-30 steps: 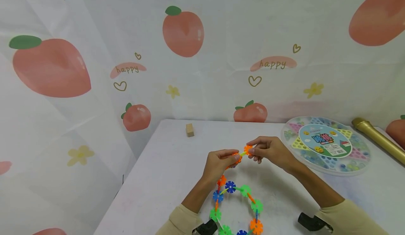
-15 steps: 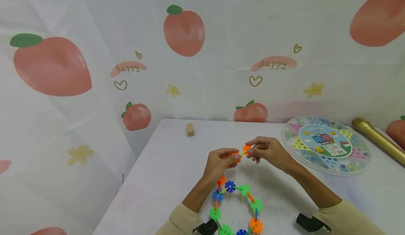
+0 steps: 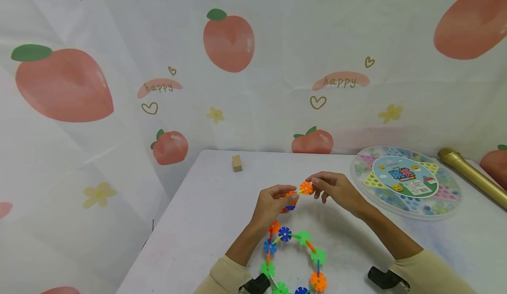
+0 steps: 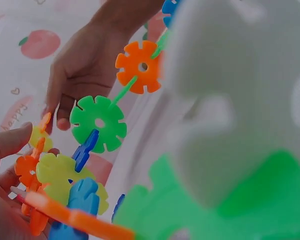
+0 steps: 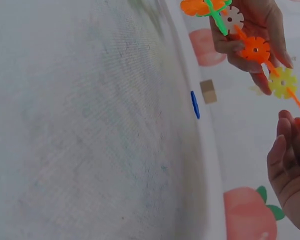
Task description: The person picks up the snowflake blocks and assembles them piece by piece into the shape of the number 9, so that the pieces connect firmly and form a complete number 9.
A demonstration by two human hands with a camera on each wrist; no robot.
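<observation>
A chain of notched plastic snowflake discs in several colours [image 3: 318, 256] hangs from my left hand [image 3: 268, 206], which grips it near its upper end. Thumb and fingers of that hand close round an orange disc [image 5: 255, 49] in the chain. Beyond them a yellow disc [image 5: 283, 83] joins the end orange disc [image 3: 306, 188]. My right hand [image 3: 336, 190] is at this end disc's right edge, its fingers extended and not curled round it. Whether a fingertip touches the edge I cannot tell. The chain's lower part loops over the table, cut off by the frame.
A round Chinese checkers set in a clear case [image 3: 408, 212] lies at the right, beside a gold microphone [image 3: 471, 170]. A small wooden block [image 3: 236, 163] stands near the back edge of the white table [image 3: 190, 223]. Behind hangs a peach-print cloth [image 3: 269, 109].
My right fingers have let go of the end orange disc and moved to its edge. That disc now shows its face to the head camera. My left hand keeps its grip.
</observation>
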